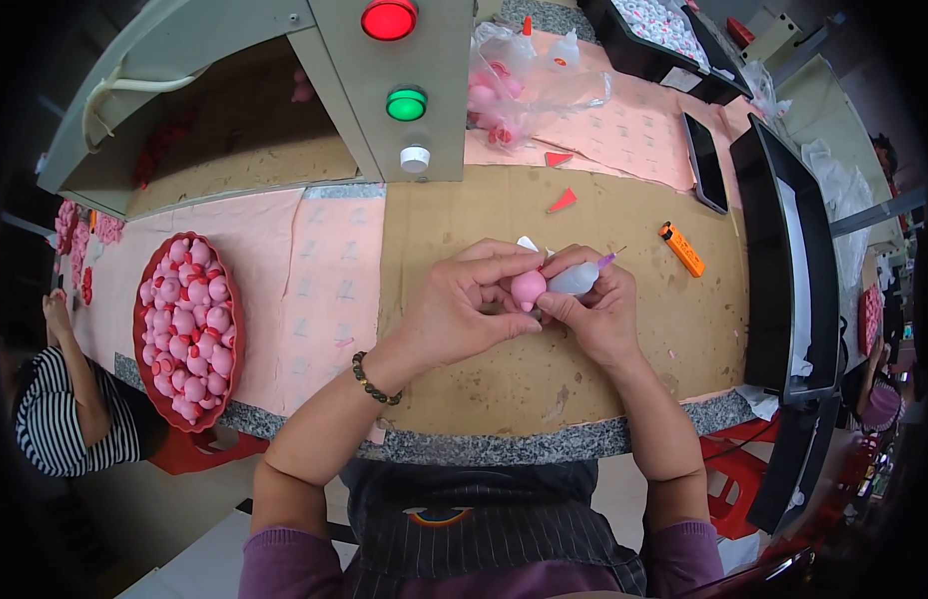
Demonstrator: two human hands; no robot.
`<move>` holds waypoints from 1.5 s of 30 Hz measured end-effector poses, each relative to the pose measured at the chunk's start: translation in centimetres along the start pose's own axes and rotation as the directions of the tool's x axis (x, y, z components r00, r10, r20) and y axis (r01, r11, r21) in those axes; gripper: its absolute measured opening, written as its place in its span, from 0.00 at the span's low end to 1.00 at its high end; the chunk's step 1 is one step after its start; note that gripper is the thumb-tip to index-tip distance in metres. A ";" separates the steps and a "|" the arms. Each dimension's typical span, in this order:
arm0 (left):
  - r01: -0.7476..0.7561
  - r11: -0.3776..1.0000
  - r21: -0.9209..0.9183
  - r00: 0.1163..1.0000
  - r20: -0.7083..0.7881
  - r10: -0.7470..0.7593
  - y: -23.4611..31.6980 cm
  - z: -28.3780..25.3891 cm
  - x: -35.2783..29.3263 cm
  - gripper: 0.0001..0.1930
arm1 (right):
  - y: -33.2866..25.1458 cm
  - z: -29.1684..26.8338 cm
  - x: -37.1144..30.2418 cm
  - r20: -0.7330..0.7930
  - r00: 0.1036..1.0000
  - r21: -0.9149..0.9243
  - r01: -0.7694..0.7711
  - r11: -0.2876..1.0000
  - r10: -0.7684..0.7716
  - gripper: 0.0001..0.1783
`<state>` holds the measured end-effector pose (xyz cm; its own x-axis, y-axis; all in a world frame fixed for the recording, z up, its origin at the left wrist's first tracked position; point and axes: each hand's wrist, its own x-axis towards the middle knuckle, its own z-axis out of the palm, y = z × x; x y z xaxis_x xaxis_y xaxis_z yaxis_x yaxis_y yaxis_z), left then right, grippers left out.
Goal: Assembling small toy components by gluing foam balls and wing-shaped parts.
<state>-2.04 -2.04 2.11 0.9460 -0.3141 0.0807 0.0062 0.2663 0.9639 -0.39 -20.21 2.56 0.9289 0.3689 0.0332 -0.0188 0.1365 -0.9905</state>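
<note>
Over the brown cardboard mat (484, 399), my two hands meet in front of me. My left hand (454, 309) is closed, with thumb and fingers around a small round pink toy figure (530, 290). A small translucent squeeze bottle (576, 279) with a purple needle tip lies in my closed right hand (606, 317), its needle pointing up and to the right, away from the figure. My right thumb is close beside the figure; whether it touches is unclear. A small white piece (527, 244) shows just behind my left fingers.
Left, a red basket (241, 339) is heaped with pink figures. A grey machine housing (424, 60) stands at the back. An orange lighter (681, 250), phone (705, 165), red scraps (562, 201) and plastic bag (574, 95) lie beyond my hands. A black tray (768, 260) borders the right; a co-worker (59, 399) sits left.
</note>
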 end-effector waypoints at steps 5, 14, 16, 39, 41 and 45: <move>-0.005 0.975 0.221 1.000 0.002 0.005 -0.1 -0.3 -0.1 0.24 | 0.4 -0.1 0.2 0.015 1.000 0.017 -0.023 1.000 0.023 0.11; -0.087 0.979 0.185 0.991 -0.085 0.104 -0.7 -0.2 0.2 0.16 | -0.5 -0.3 0.1 0.093 0.993 0.072 -0.086 0.994 0.079 0.10; -0.075 0.969 0.234 0.991 -0.090 0.098 -0.7 -0.4 0.1 0.15 | -0.5 0.0 0.2 -0.012 1.000 0.182 -0.020 0.983 0.023 0.09; 0.037 0.947 0.320 0.992 0.105 -0.075 0.4 -1.4 0.5 0.14 | -2.5 -4.2 0.5 -0.065 0.996 0.004 0.069 0.998 -0.068 0.21; 0.046 0.951 0.305 0.989 0.119 -0.086 0.4 -1.4 0.6 0.15 | -2.5 -3.9 0.3 -0.050 0.999 -0.011 -0.004 1.000 0.004 0.21; 0.079 0.969 0.235 0.978 0.169 -0.121 -0.1 -1.9 0.7 0.16 | -2.3 -3.5 0.4 -0.064 0.998 0.073 -0.011 0.997 0.015 0.18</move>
<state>-0.77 -0.56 1.61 0.8698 -0.4933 0.0051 0.0049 0.0190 0.9998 1.37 -23.62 4.40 0.9502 0.3116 0.0096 -0.0554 0.1990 -0.9784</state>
